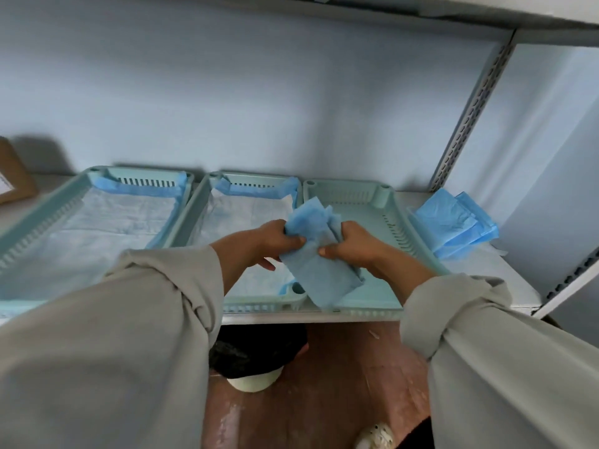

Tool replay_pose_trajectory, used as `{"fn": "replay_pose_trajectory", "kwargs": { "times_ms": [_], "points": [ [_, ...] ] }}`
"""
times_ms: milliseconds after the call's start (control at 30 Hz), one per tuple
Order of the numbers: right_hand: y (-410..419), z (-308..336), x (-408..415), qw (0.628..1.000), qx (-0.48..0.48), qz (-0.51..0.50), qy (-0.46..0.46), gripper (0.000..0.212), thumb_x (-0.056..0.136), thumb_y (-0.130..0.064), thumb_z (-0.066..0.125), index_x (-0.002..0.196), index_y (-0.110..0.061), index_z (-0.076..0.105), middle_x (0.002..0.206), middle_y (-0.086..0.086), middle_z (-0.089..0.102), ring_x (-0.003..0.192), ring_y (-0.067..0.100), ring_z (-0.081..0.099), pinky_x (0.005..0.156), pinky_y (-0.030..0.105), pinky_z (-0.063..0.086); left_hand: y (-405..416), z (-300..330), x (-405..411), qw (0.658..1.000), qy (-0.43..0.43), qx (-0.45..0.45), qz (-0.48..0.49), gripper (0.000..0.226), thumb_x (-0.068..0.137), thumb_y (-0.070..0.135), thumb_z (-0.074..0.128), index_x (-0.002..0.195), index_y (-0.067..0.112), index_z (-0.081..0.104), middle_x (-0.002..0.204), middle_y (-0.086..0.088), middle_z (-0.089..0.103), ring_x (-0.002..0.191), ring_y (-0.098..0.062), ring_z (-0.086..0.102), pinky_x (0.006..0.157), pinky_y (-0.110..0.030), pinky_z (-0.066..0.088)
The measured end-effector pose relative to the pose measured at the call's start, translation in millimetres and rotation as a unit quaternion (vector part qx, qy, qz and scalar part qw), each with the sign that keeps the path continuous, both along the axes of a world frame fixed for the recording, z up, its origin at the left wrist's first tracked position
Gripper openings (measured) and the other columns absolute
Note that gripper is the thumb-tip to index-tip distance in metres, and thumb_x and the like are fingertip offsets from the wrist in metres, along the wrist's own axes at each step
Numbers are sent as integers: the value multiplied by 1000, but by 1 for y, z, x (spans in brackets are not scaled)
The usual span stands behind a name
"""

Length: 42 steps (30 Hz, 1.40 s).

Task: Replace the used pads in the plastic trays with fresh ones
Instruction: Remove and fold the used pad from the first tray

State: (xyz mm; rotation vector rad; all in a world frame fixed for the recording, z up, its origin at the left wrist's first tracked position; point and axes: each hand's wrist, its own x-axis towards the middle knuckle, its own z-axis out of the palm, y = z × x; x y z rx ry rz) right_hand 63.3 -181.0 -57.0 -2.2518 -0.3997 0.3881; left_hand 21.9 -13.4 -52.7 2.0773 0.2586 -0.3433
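A folded blue paper pad (pixel 319 254) is held up over the bare pale green plastic tray (pixel 385 202) on the white shelf (pixel 505 280). The left hand (pixel 278 238) and right hand (pixel 348 244) both grip it. Two more green trays (pixel 191 202) beside it have pads inside. A pile of blue pads (pixel 453 225) lies on the right.

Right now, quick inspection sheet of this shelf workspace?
Surface: white metal shelf, three trays side by side.
Job's things: left pale green slotted plastic tray and middle tray lined with pads; right tray bare; folded blue pad held over it; spare blue pads at right.
Clutter: cardboard box far left.
Grippers: left hand and right hand both grip the folded pad.
Cables: nothing seen.
Surroundings: pale wall, perforated upright, reddish floor.
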Motion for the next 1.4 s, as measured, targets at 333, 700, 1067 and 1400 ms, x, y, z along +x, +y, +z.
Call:
{"fn": "replay_pose_trajectory", "kwargs": {
  "times_ms": [333,700,1067,1400],
  "points": [
    [28,-6,-59,988,-128,81,-18,39,78,-15,73,111,0,57,110,14,61,104,26,59,89,38,50,35,-7,-63,970,155,177,-65,38,96,43,48,94,6,55,79,-6,66,70,-13,62,63,-25,49],
    [75,-89,-102,943,-271,192,-28,16,87,-17,62,87,-15,47,106,11,56,105,28,55,76,30,39,50,-103,-91,939,154,294,-88,36,99,16,42,130,1,50,134,-17,53,119,-29,54,98,-35,44],
    [92,-184,-95,903,-340,254,63,12,90,-13,57,99,-5,56,107,15,58,107,31,59,83,34,48,74,-177,-73,954,161,200,-153,42,89,-1,50,132,2,49,129,-17,56,114,-33,56,94,-41,50],
    [89,-198,-102,890,-369,264,35,26,92,-10,54,118,-5,54,123,16,55,111,32,56,89,37,47,78,-195,-84,935,240,183,-187,32,91,-4,41,118,-5,59,118,-15,59,94,-22,53,79,-29,46]
  ]
}}
